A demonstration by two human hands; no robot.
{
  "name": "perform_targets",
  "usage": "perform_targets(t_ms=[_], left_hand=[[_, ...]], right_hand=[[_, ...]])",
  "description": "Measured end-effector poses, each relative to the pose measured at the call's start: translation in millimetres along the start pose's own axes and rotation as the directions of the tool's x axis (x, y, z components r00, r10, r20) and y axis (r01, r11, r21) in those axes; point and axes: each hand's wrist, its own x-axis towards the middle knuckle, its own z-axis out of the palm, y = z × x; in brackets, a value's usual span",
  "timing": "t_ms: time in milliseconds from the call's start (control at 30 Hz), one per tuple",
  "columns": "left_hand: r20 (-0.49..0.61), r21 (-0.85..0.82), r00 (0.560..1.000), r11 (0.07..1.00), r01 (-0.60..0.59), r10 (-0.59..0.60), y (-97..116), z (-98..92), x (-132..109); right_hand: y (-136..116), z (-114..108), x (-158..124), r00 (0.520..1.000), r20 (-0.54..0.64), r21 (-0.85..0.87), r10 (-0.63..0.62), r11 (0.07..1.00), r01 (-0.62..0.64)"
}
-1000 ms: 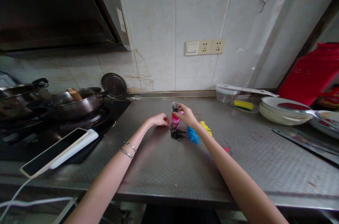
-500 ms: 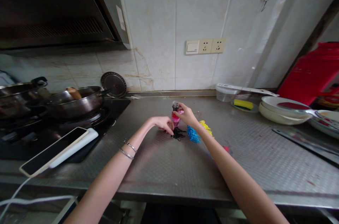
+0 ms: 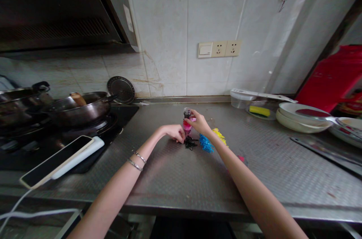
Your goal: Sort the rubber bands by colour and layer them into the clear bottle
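Note:
My right hand (image 3: 197, 121) is wrapped round a small clear container (image 3: 187, 112) standing on the counter, dark in its upper part and pink lower down. At the left edge of a little pile of thin black strands (image 3: 190, 142), my left hand (image 3: 175, 132) rests with its fingers curled together; whatever they pinch is hidden. Just right of the black pile lies a pile of blue strands (image 3: 206, 143). Partly behind my right forearm is a yellow pile (image 3: 219, 136) of the same sort. A small pink-red item (image 3: 241, 158) shows beyond that forearm.
A phone (image 3: 58, 160) with a white device lies by the black cooktop at left, where pots (image 3: 79, 109) stand. Along the right are a clear tub (image 3: 240, 100), a yellow sponge (image 3: 259, 111), bowls (image 3: 302, 122), a long dark flat utensil (image 3: 325, 154) and a red flask (image 3: 330, 77).
My left fingers have curled in more and drawn slightly left, off the black pile. My right hand and the clear container stay in place.

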Motion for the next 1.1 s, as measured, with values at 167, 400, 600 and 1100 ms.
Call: perform_targets(t_ms=[167,400,600,1100], left_hand=[[-0.031,0.019,0.999,0.999,-0.029,0.030,8,-8.9,-12],[-0.256,0.044,0.960,0.994,-0.103,0.111,34,-41.9,-39],[-0.449,0.182,0.864,0.970,-0.162,0.229,64,-77.3,-35],[-0.455,0.474,0.858,0.881,0.008,0.237,85,-84.9,-11]], right_hand=[[1,0,1,1.000,-0.003,-0.005,0.000,1.000,0.000],[2,1,1,1.000,0.004,0.003,-0.008,1.000,0.008],[-1,-1,0,1.000,0.019,0.013,-0.020,1.000,0.020],[1,-1,0,0.999,0.026,-0.007,-0.022,1.000,0.022]])
